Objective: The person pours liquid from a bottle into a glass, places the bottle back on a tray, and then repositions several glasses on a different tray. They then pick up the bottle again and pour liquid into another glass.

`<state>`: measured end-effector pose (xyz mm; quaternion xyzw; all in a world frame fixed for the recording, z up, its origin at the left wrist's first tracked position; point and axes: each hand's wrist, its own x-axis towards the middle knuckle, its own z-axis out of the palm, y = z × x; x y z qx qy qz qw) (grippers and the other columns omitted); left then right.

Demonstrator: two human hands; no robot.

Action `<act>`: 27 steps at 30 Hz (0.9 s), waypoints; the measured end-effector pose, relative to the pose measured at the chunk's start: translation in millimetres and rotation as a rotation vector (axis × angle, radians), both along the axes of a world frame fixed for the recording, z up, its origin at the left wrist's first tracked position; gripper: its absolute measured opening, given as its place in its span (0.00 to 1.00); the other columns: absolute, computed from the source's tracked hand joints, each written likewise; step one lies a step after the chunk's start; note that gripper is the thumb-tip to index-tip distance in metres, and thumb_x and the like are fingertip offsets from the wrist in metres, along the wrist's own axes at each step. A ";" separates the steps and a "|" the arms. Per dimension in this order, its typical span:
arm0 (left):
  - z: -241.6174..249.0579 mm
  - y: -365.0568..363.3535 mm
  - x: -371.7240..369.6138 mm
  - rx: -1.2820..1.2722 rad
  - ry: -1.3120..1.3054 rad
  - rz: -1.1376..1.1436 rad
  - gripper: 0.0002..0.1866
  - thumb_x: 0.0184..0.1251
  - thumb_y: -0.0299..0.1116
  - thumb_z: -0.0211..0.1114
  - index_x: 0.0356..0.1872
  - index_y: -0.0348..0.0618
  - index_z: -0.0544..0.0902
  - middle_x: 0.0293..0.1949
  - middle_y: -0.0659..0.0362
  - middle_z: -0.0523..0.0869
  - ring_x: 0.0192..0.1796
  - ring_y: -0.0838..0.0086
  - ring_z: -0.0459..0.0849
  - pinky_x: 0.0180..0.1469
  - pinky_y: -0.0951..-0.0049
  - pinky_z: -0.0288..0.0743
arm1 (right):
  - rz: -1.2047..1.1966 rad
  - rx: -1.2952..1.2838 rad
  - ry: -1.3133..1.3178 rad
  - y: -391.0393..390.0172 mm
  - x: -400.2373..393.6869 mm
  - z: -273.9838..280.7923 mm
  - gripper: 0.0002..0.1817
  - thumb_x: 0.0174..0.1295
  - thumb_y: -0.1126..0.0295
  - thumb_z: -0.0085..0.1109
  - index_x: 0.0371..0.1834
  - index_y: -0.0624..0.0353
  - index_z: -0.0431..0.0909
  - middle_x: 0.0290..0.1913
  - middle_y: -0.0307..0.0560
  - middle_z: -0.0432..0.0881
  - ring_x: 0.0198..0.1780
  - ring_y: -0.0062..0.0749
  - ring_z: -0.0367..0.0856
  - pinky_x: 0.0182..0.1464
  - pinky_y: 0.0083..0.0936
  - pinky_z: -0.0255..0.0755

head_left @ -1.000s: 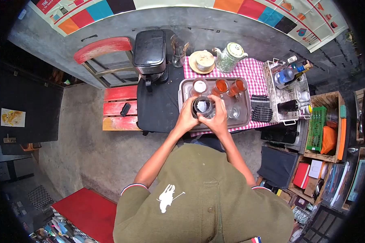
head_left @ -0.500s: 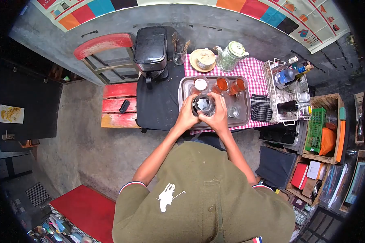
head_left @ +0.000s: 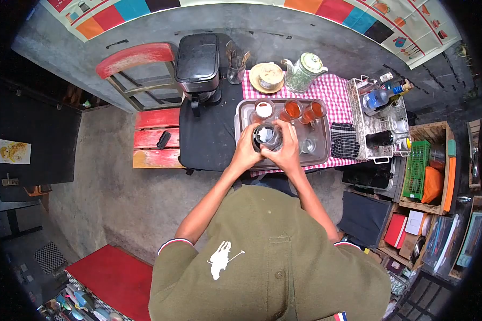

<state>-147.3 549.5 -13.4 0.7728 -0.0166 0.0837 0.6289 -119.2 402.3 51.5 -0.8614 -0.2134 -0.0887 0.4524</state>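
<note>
Between my left hand point(head_left: 247, 150) and my right hand point(head_left: 285, 148) is a round, dark-looking glass jar point(head_left: 268, 137) with a pale patch showing in its mouth. Fingers of both hands wrap around its sides, and my thumbs meet at its near side. The jar is over the front left part of a grey-brown tray point(head_left: 323, 155). Just beyond my hands stand a glass mug with a white round top point(head_left: 264, 109) and two glass mugs of reddish-brown drink point(head_left: 292, 110), point(head_left: 314, 111). A clear glass point(head_left: 308, 145) is to the right of my right hand.
Behind the tray are a lidded green-patterned teapot point(head_left: 305, 72) and a cream bowl point(head_left: 270, 76) on a saucer. A black appliance point(head_left: 197, 61) stands at left beside a glass of utensils point(head_left: 235, 72). At right are a folded dark cloth point(head_left: 345, 141) and a wire rack point(head_left: 363, 120) with bottles.
Both hands keep hold of the jar in nearly the same place. The pale patch in its mouth looks slightly different, and the whole view has shifted a little.
</note>
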 end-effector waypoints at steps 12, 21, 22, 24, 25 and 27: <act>7.7 2.1 -3.7 0.012 -0.014 0.031 0.35 0.50 0.30 0.72 0.63 0.38 0.72 0.56 0.46 0.83 0.61 0.56 0.83 0.64 0.61 0.75 | 0.015 -0.017 -0.006 4.2 0.3 1.1 0.34 0.38 0.68 0.72 0.54 0.61 0.75 0.49 0.51 0.80 0.51 0.49 0.77 0.56 0.42 0.73; 9.4 5.8 -8.0 -0.013 -0.011 0.031 0.32 0.52 0.30 0.71 0.61 0.39 0.73 0.56 0.47 0.83 0.61 0.58 0.83 0.64 0.61 0.75 | 0.032 -0.019 -0.025 7.9 -0.8 -1.2 0.36 0.37 0.69 0.73 0.56 0.61 0.73 0.48 0.53 0.79 0.51 0.49 0.79 0.56 0.41 0.74; 9.3 6.0 -8.5 -0.017 -0.007 0.026 0.32 0.52 0.29 0.71 0.61 0.39 0.74 0.56 0.47 0.83 0.61 0.58 0.83 0.64 0.61 0.75 | 0.033 -0.022 -0.016 8.0 -1.3 -1.2 0.36 0.37 0.69 0.73 0.56 0.61 0.73 0.48 0.53 0.80 0.51 0.48 0.79 0.56 0.41 0.74; 8.4 6.2 -9.1 -0.025 -0.002 0.018 0.32 0.52 0.29 0.71 0.62 0.39 0.74 0.56 0.47 0.83 0.61 0.58 0.83 0.64 0.62 0.74 | 0.032 -0.031 -0.008 7.8 -2.5 -1.9 0.36 0.37 0.69 0.73 0.56 0.61 0.73 0.48 0.52 0.80 0.52 0.48 0.79 0.57 0.40 0.74; 6.3 6.0 -9.6 -0.013 -0.004 0.028 0.32 0.52 0.29 0.71 0.62 0.39 0.74 0.56 0.47 0.83 0.61 0.58 0.83 0.64 0.62 0.74 | 0.030 -0.038 -0.009 7.5 -2.9 -2.8 0.36 0.37 0.69 0.73 0.56 0.61 0.73 0.49 0.52 0.80 0.52 0.48 0.78 0.57 0.40 0.74; 3.7 5.5 -10.0 0.013 -0.007 0.047 0.33 0.51 0.29 0.71 0.62 0.39 0.74 0.56 0.47 0.83 0.61 0.58 0.83 0.64 0.62 0.74 | 0.030 -0.040 -0.001 7.9 -3.4 -2.9 0.36 0.37 0.68 0.72 0.56 0.62 0.74 0.49 0.52 0.80 0.52 0.48 0.78 0.58 0.41 0.73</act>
